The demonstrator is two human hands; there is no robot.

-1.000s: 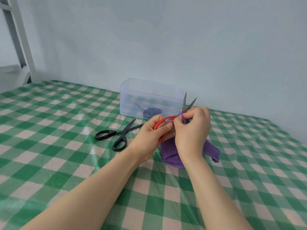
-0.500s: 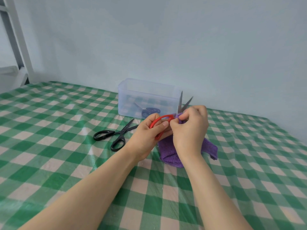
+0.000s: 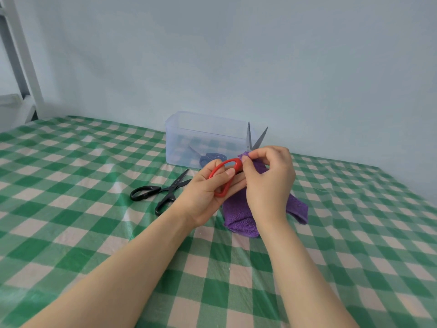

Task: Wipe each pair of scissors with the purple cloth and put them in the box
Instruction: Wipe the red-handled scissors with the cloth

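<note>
Scissors point(image 3: 235, 164): red, held above the bench point(image 3: 71, 185), blades apart, pointing up.
Left hand point(image 3: 208, 195): grips a handle loop.
Right hand point(image 3: 269, 183): pinches cloth point(image 3: 238, 216) round the blade base; the rest droops to the bench.
Black pair point(image 3: 171, 188): flat on the bench, left.
Box point(image 3: 203, 133): behind; blue pair point(image 3: 212, 158) inside, apparently.

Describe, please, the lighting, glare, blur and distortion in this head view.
Head view: soft, even light, only faint shadow beneath the black scissors; a pale sheen on the tablecloth's wrinkles; red scissors and purple cloth look sharp, without motion blur; the wide lens slants the white post at left.
</note>
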